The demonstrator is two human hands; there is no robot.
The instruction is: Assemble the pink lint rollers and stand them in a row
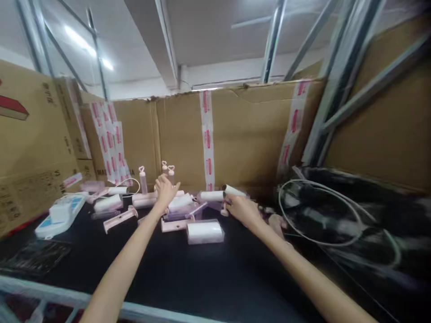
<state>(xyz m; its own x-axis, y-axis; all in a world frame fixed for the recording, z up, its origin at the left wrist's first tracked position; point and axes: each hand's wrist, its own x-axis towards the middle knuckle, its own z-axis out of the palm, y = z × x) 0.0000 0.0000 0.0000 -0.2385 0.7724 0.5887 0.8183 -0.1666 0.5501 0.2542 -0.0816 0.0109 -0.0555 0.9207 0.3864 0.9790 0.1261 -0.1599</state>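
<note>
Legible text: almost none. Carton [101,152] standing behind the left end of the surface is showing dark capitals starting "MAD" along its lower edge; remainder is being covered by hanging tape strips [109,141]. Large carton [30,148] at far left is carrying dark printed characters, too blurred to read. Red-and-white tape [208,139] running down the cardboard wall [249,134] is bearing red print, illegible.

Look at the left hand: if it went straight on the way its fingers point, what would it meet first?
Probably the upright pink handles just beyond the left hand, then the cardboard wall; depth is unclear.
</note>
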